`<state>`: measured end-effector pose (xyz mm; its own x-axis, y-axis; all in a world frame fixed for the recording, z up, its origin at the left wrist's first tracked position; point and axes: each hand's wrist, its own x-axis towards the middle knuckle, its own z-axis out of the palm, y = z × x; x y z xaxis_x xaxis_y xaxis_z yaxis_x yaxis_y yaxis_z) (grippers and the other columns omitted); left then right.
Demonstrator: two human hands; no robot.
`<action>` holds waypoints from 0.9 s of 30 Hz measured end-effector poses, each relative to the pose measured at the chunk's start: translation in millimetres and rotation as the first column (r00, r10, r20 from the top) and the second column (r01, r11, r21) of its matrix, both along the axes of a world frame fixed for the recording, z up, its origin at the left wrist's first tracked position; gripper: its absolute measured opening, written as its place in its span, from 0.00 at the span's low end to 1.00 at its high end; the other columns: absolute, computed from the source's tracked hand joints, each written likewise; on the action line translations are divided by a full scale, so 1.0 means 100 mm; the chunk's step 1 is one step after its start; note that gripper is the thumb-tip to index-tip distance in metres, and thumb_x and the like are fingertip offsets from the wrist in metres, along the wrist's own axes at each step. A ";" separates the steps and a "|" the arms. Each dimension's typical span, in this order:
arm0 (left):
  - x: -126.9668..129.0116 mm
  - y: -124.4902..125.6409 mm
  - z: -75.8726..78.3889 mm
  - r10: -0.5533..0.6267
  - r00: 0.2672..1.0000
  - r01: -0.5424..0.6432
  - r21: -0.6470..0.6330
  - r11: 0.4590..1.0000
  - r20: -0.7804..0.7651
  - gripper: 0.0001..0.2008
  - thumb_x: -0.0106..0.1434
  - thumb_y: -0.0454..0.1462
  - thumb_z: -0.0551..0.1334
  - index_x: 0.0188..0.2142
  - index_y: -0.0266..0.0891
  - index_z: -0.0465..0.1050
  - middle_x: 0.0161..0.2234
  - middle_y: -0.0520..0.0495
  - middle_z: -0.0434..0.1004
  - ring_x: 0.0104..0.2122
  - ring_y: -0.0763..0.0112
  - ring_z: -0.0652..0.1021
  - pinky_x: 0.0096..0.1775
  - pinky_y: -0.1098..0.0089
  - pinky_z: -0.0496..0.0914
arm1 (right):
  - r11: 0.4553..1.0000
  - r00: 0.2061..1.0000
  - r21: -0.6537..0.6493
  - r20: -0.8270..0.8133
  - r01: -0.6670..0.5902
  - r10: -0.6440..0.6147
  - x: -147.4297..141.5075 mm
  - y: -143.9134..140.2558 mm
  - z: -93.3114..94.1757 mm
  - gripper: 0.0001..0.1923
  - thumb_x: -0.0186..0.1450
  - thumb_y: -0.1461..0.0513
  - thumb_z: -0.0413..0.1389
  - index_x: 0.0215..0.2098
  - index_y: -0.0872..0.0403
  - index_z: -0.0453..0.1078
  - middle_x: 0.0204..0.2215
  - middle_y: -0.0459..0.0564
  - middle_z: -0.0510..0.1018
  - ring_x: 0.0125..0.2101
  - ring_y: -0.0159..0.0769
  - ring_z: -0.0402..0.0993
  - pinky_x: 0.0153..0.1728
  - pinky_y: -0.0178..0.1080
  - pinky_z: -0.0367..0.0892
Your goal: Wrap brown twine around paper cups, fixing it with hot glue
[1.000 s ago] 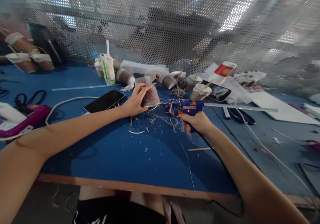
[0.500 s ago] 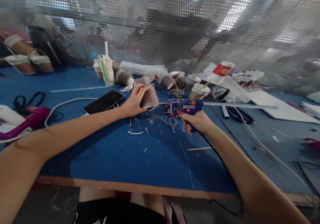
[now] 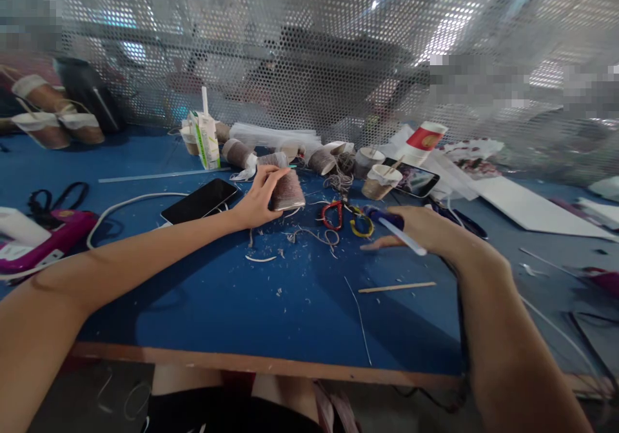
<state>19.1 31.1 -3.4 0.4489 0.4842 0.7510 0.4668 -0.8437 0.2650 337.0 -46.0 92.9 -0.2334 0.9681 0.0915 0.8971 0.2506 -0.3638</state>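
My left hand (image 3: 258,197) grips a small cup wrapped in brown twine (image 3: 288,191), lying on its side on the blue table (image 3: 232,297). My right hand (image 3: 423,230) is blurred in motion to the right of it, closed around a blue glue gun (image 3: 384,217) whose white glue stick (image 3: 403,239) pokes out toward me. The gun's nozzle is away from the cup. Red-handled (image 3: 333,213) and yellow-handled (image 3: 362,226) scissors lie between the two hands among twine scraps.
A black phone (image 3: 200,201) and white cable lie left of the cup. A milk carton (image 3: 207,136), several wrapped cups, a second phone (image 3: 418,178) and a red paper cup (image 3: 426,137) sit before a perforated metal screen. A pink glue gun (image 3: 53,233) lies far left; a wooden stick (image 3: 396,286) lies near right.
My right hand has pulled the glue gun away from the cup, moving right and turning it, which uncovers the scissors. My left hand still holds the cup in place.
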 end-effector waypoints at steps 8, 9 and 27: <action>-0.01 0.01 -0.01 -0.014 1.000 0.014 -0.050 0.999 0.006 0.42 0.53 0.32 0.67 0.64 0.42 0.49 0.55 0.36 0.57 0.59 0.47 0.64 0.61 0.41 0.63 | 0.995 0.991 -0.062 0.111 0.080 -0.073 0.20 -0.05 0.19 0.21 0.47 0.47 0.69 0.29 0.53 0.73 0.28 0.57 0.77 0.26 0.43 0.71 0.26 0.43 0.65; -0.01 0.01 -0.01 -0.019 1.000 0.020 -0.062 0.998 0.012 0.41 0.54 0.32 0.67 0.63 0.42 0.49 0.55 0.36 0.57 0.60 0.46 0.63 0.61 0.41 0.63 | 0.997 0.991 0.032 0.111 0.074 -0.078 0.15 -0.07 0.22 0.20 0.53 0.46 0.65 0.26 0.53 0.71 0.27 0.57 0.76 0.26 0.42 0.70 0.27 0.43 0.64; -0.03 0.13 -0.04 0.109 0.982 -0.078 -0.198 0.977 0.154 0.37 0.56 0.34 0.67 0.61 0.41 0.51 0.54 0.38 0.57 0.57 0.51 0.67 0.59 0.47 0.67 | 0.666 0.564 0.043 0.573 -0.745 0.595 -1.05 0.36 -0.56 0.14 0.71 0.63 0.48 0.30 0.54 0.70 0.28 0.52 0.75 0.32 0.38 0.64 0.34 0.39 0.57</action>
